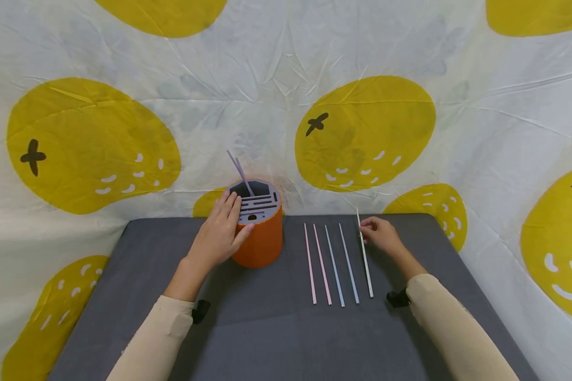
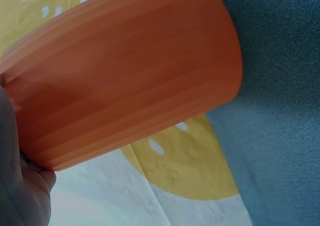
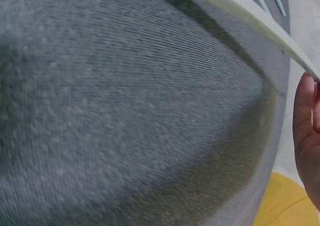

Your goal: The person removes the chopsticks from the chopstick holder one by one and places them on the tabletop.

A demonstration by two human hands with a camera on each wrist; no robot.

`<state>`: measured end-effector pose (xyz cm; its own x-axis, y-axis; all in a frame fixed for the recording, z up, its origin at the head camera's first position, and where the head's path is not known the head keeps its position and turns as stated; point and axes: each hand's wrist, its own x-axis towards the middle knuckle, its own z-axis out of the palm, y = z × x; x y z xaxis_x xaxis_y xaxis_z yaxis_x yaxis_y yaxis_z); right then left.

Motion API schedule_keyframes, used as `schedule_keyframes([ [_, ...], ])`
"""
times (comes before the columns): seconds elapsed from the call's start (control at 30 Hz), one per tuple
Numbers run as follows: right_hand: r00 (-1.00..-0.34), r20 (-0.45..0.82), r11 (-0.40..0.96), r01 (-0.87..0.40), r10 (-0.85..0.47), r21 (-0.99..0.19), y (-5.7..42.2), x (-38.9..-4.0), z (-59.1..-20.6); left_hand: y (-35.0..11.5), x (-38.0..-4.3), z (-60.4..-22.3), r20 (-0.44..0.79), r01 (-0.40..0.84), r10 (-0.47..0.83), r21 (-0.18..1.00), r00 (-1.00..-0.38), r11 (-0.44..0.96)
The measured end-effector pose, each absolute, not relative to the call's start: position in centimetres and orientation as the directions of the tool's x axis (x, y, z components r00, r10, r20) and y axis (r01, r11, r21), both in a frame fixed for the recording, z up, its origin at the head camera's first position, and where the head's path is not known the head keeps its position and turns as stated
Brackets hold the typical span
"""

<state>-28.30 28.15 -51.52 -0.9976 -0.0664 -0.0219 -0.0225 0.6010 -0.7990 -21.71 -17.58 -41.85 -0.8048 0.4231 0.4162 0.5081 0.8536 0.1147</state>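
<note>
My left hand (image 1: pixel 217 233) rests along the left edge of a round orange knife block (image 1: pixel 262 248), fingers straight over its grey slotted top and thumb spread against the near side. The block's orange wall (image 2: pixel 130 71) fills much of the left wrist view. Two purple chopsticks (image 1: pixel 240 170) lean out of the large opening at its back. With thumb and fingers my right hand (image 1: pixel 383 234) pinches a pale green chopstick (image 1: pixel 366 259) near its far, thinner end. In the right wrist view, a shadow lies beside this chopstick (image 3: pixel 250 19) on the cloth.
Between block and right hand lie two pink chopsticks (image 1: pixel 310 264) and two blue chopsticks (image 1: pixel 335 267), roughly parallel, on the dark grey table (image 1: pixel 267 338). A white curtain (image 1: pixel 267 63) with yellow fruit shapes hangs right behind the table's far edge.
</note>
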Motion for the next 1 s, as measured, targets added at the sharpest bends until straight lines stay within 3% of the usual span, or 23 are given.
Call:
schedule_keyframes([
  [0.43, -0.985, -0.168, 0.536, 0.119, -0.043, -0.835, 27.5, -27.8, -52.9, -17.5, -21.7, -41.8, 0.415, 0.504, 0.418, 0.12, -0.808, 0.855],
  [1.0, -0.984, -0.174, 0.635, 0.162, 0.045, -0.755, 26.6, -28.0, -53.2, -17.5, -21.7, -41.9, 0.4, 0.494, 0.412, 0.126, -0.819, 0.86],
])
